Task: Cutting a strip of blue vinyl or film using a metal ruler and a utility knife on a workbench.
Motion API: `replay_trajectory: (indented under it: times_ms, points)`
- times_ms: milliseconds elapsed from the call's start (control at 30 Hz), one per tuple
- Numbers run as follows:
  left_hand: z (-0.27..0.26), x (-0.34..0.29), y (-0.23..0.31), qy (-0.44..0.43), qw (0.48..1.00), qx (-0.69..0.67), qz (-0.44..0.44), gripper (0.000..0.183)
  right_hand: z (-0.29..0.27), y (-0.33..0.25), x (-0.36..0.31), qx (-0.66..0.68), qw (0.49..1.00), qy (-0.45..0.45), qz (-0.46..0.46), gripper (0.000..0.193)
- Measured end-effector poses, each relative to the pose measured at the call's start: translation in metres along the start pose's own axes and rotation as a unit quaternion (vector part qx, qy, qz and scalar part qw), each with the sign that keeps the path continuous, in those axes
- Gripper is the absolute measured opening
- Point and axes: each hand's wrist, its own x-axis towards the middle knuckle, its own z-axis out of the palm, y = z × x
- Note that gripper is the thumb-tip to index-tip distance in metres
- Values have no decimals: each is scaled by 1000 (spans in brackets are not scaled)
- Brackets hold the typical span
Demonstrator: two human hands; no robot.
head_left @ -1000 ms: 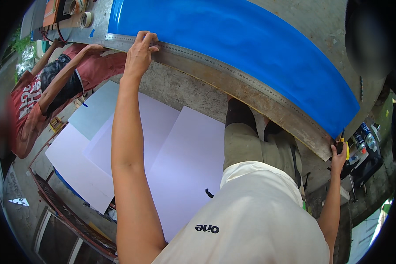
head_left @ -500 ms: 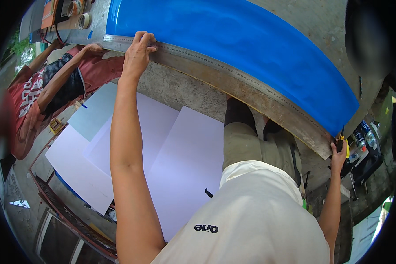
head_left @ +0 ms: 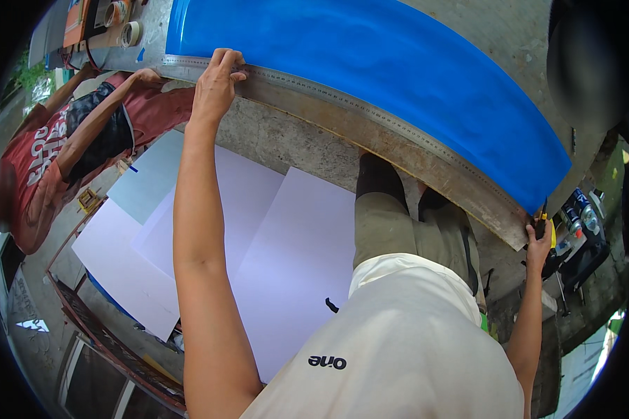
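A long metal ruler (head_left: 370,110) lies along the near edge of a bright blue sheet (head_left: 370,77). On the ruler's left part, my left hand (head_left: 219,80) presses down with bent fingers held close together. At the far right end, my right hand (head_left: 537,246) is closed around a slim yellow-and-black utility knife (head_left: 542,218). Its tip is by the sheet's right corner; whether the blade touches the sheet I cannot tell. The sheet lies flat on a worn table (head_left: 433,165), whose near edge runs just below the ruler.
Tape rolls (head_left: 131,33) stand on the table's far left. A co-worker in a red shirt (head_left: 38,157) has a hand at the table edge there. Large white boards (head_left: 293,258) lie left of my legs. Spray cans (head_left: 581,209) and a black bag (head_left: 586,262) are at the right.
Both my hands, the ruler and the blue sheet stay nearly in place. The co-worker at the left has shifted slightly.
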Motion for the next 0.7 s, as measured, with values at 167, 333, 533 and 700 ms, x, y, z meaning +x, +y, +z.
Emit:
replay_trajectory:
  times_ms: [167, 333, 533, 700]
  points:
    - [1, 2, 0, -9, 1000, 7, 8, 31, -1, -3, 0, -9, 1000, -1, -4, 34]
    - [1, 5, -3, -3, 1000, -4, 26, 32, -1, -5, 1, -20, 1000, -2, -4, 34]
    - [0, 6, -3, -20, 999, 3, 33, 29, -2, -2, 0, -16, 1000, -4, -12, 36]
    - [-2, 8, -4, -35, 999, -2, 31, 27, -2, -3, 0, -31, 999, -7, -10, 38]
